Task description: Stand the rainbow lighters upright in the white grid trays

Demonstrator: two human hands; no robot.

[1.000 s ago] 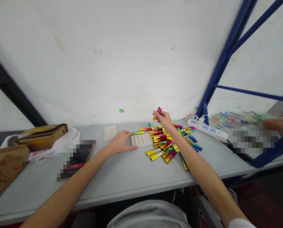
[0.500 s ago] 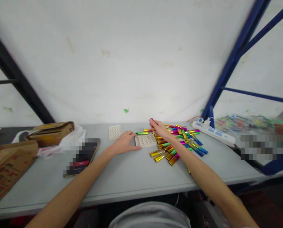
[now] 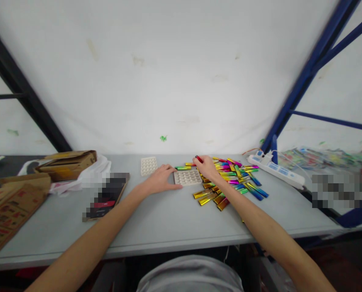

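**Your right hand [image 3: 207, 167] has brought a red-tipped piece [image 3: 198, 158] lower and closer to the main tray [image 3: 187, 178]**

You work across a wide grey bench [image 3: 156, 223], with the main tray near its far side. Half a second ago your right hand was a little higher over the tray; it has since come down beside the tray's right end. The gap between piece and tray has shrunk, so aim now seems to matter more than reach.

Of the containers, the largest is an open carton [image 3: 19, 198], well to the left of the main tray and nearer you; its inside is not visible. A cardboard box [image 3: 73, 165] stands far left of the tray, with a white plastic bag [image 3: 88, 174] bunched against it; what they hold you can't tell from here. The pile [image 3: 238, 172] of shiny metallic pieces spreads right of the tray, close against its right end.

Your left hand [image 3: 160, 179] frames the tray's left end, thumb and fingers spread apart at its front and back edges; how firmly they press cannot be told. The tray shows rows of small cells, with no piece visible in them. A second tray [image 3: 149, 166], also celled, lies left of it and farther back.

Smallest is the red-tipped piece, pinched in your right hand above the tray's right rear corner; its lower end is hidden.
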